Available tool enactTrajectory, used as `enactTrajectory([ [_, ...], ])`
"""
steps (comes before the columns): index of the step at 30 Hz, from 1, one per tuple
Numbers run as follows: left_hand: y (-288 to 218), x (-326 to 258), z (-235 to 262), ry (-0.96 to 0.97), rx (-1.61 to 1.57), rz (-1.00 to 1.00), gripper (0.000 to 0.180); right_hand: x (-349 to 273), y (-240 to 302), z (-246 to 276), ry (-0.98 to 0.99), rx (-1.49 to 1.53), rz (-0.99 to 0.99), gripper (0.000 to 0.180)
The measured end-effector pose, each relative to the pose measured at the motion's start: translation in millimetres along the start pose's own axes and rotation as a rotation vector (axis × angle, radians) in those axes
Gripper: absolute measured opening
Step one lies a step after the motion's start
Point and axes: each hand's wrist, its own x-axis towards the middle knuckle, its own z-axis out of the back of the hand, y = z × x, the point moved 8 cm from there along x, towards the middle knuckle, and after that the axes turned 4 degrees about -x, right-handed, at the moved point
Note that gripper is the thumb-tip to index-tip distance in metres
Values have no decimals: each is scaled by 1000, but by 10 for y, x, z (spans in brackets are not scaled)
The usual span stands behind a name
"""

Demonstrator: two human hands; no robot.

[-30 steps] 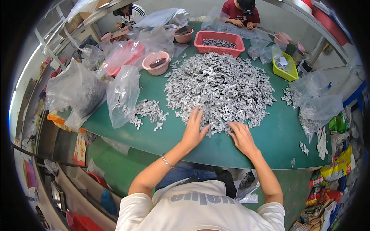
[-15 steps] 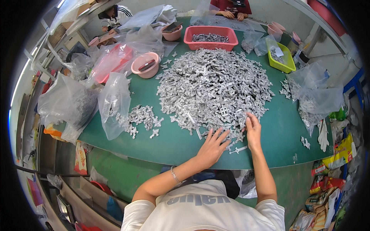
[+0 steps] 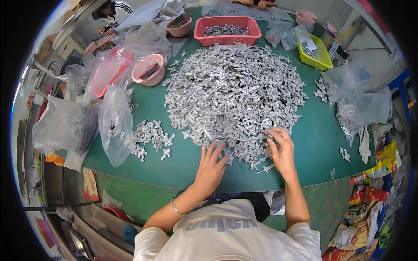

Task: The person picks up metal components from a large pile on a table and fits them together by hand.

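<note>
The pile of metal parts (image 3: 235, 91) sits at twelve o'clock. My left hand (image 3: 209, 172) has shifted away from my right hand (image 3: 284, 154) to the pile's seven o'clock, fingers spread, so they now cover separate spots. The right curls at five o'clock; whether it pinches anything, I cannot tell.

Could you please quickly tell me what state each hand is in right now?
Left hand: open, fingers spread at the near edge of the grey parts pile.
Right hand: fingers curled at the pile; whether it holds a part cannot be told.
</note>
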Motion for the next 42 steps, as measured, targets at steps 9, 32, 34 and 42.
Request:
enactTrajectory([
  [9,-64,86,190,-191,-145,-16,33,-11,141,63,-15,148,-94,23],
  [32,-381,300,312,-266,-687,51,38,-246,269,-182,115,829,-366,17],
  [34,-405,271,338,-268,-702,17,33,-260,381,-139,107,836,-339,17],
  [42,-363,226,446,-252,-1087,170,18,-317,667,91,39,830,-241,22],
])
